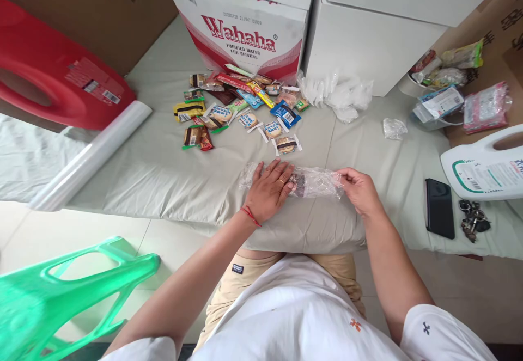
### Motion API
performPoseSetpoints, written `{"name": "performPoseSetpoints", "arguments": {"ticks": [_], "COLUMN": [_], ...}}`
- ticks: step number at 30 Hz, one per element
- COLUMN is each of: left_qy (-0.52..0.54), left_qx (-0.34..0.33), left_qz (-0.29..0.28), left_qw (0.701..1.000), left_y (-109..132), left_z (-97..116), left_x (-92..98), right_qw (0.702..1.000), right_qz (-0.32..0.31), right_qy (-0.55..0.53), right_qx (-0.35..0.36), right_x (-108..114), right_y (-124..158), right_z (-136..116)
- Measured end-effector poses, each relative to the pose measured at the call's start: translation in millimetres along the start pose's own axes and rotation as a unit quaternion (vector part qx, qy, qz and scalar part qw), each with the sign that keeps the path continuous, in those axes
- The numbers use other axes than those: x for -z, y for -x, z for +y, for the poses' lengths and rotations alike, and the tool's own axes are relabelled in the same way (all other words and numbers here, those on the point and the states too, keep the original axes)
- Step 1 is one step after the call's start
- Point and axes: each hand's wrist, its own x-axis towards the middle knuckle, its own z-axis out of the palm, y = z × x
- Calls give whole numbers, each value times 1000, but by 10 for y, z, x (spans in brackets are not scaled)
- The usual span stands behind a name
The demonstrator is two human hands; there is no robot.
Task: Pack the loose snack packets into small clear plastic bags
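I am pressing my left hand (269, 189) flat, fingers spread out, on the clear plastic bag (316, 182), which is lying on the grey cloth (163, 176) just past my knees. My right hand (359, 189) is pinching the bag's right end between thumb and fingers. A dark snack (300, 187) is sitting inside, just past my left fingertips, between my two hands. I think it is going best if I am pushing down softly and pulling the end straight, not hard. Farther off, a pile of snacks (241, 108) is lying by the Wahaha box (241, 34).

Snack bag (316, 183) partly under left hand (268, 189)
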Motion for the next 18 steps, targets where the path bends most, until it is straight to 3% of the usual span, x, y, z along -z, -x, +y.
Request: {"name": "performPoseSetpoints", "arguments": {"ticks": [3,5,9,14,16,18], "left_qy": [-5,-6,-15,-42,-40,-32], "left_qx": [-3,-6,-16,-34,-38,-39], "left_qz": [2,5,13,28,33,31], "left_qw": [1000,1000,1000,998,998,998], "left_y": [4,6,11,36,48,54], "left_z": [4,3,-2,9,18,26], "left_x": [-6,-9,-23,-41,-41,-40], "right_qw": [994,994,999,977,973,981], "right_qz": [94,101,19,-171,-192,-170], "right_qy": [-35,-44,12,131,127,89], "right_qx": [-35,-25,22,8,-13,-36], "right_x": [130,160,7,-259,-275,-228], "right_y": [30,64,30,-134,-141,-108], "right_z": [46,40,-105,-338,-346,-308]}}
